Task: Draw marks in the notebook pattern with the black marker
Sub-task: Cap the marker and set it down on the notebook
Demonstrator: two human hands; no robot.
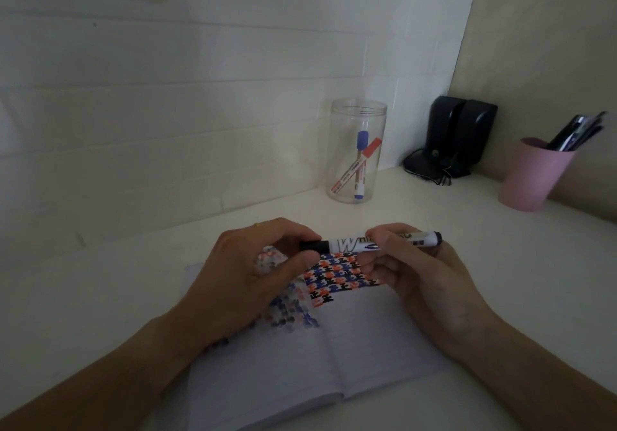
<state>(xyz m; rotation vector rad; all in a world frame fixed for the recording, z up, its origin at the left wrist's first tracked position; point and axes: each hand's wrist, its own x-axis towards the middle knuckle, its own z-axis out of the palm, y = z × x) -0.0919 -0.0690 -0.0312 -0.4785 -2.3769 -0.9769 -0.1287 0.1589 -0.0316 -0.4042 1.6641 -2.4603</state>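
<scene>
Midway, both hands (334,263) grip the capped black marker (370,241) above the notebook (334,347) — pattern (337,277) partly filled, lower page blank.

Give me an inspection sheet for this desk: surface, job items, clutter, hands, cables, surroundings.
Surface: pale desk, dimly lit.
Job's things: open notebook lies flat, with a blue, orange and black pattern on its right page; black marker held level above it, cap on.
Clutter: clear jar holding a blue marker and a red marker; pink cup of pens.
Hands: left hand pinches the marker's cap; right hand has its grip on the barrel.
Cables: dark cord bunched at the black speakers.
Surroundings: white wall behind, beige panel to the right.
</scene>
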